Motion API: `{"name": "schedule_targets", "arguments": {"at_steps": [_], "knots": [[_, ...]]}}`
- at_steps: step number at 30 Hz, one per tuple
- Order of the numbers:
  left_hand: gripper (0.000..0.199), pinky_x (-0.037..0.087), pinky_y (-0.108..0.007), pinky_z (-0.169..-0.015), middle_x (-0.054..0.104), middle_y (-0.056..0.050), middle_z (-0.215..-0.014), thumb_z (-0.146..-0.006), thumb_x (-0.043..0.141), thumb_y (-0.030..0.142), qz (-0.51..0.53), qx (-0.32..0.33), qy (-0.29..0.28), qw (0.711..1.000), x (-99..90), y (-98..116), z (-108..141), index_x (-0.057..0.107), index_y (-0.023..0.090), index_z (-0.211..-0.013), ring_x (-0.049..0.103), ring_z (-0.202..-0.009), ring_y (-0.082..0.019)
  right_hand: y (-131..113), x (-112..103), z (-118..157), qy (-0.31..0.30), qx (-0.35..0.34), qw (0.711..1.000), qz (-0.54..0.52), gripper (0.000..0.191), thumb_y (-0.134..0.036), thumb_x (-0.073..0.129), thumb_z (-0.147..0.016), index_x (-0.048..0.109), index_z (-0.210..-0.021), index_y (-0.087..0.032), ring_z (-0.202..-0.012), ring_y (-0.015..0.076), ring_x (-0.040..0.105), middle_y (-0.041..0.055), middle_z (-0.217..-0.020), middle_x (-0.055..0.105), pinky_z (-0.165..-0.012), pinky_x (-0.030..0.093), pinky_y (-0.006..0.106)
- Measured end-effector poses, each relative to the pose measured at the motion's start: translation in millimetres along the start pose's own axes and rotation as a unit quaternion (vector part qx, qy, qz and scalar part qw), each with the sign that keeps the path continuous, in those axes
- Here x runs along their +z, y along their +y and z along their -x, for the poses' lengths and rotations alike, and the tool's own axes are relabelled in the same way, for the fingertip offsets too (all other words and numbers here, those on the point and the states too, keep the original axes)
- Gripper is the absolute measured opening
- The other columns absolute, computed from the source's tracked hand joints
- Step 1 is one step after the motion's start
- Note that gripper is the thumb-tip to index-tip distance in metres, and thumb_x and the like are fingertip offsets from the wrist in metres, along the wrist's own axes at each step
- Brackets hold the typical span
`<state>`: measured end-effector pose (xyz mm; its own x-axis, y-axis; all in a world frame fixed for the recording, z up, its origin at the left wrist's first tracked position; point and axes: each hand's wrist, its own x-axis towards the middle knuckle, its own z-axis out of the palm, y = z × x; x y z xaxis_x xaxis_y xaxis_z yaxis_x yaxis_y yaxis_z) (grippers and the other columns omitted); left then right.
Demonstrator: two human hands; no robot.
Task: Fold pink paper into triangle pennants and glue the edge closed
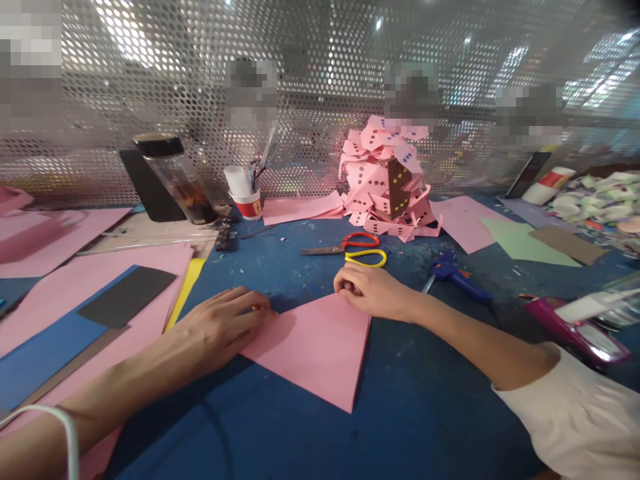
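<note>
A pink sheet of paper (313, 347) lies folded on the blue table, with one corner pointing toward me. My left hand (225, 327) rests on its left corner, fingers slightly apart and bent, pressing on the paper. At the top right corner, my right hand (370, 290) has its fingers curled together on the paper's edge. Just beyond the right hand are scissors (345, 251) with one red and one yellow handle.
Pink sheets (145, 287) with blue and dark strips lie at left. A pile of dotted pink paper pieces (375, 180) stands behind. Right of my right hand are a blue glue gun (457, 277) and a magenta tool (575, 330). A paper cup (247, 203) and jar (183, 180) stand back left.
</note>
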<state>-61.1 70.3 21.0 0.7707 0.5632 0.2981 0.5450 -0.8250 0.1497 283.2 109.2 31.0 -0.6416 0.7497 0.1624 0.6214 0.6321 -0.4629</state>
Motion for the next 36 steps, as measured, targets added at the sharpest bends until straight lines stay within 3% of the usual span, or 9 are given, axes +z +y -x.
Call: {"name": "schedule_targets", "arguments": {"at_steps": [14, 36], "knots": [[0.032, 0.051, -0.033, -0.104, 0.071, -0.004, -0.128, -0.102, 0.048, 0.014, 0.020, -0.004, 0.015, 1.000, -0.9, -0.8, 13.5, 0.067, 0.027, -0.124, 0.065, -0.115, -0.018, -2.8, -1.5, 0.2, -0.007, 0.008, 1.000, -0.003, 0.010, -0.013, 0.054, -0.093, 0.060, -0.095, -0.020, -0.079, 0.0128, 0.055, 0.0011, -0.095, 0.060, -0.073, 0.040, 0.027], [0.031, 0.054, -0.032, -0.099, 0.073, -0.001, -0.127, -0.100, 0.050, 0.012, 0.019, -0.015, 0.042, 0.999, -6.0, 0.5, 22.8, 0.068, 0.028, -0.120, 0.067, -0.114, -0.017, -1.7, -2.0, 1.1, -0.004, 0.001, 1.000, -0.002, 0.011, -0.013, 0.053, -0.092, 0.060, -0.095, -0.021, -0.080, 0.0134, 0.055, 0.0013, -0.094, 0.060, -0.074, 0.040, 0.028]]}}
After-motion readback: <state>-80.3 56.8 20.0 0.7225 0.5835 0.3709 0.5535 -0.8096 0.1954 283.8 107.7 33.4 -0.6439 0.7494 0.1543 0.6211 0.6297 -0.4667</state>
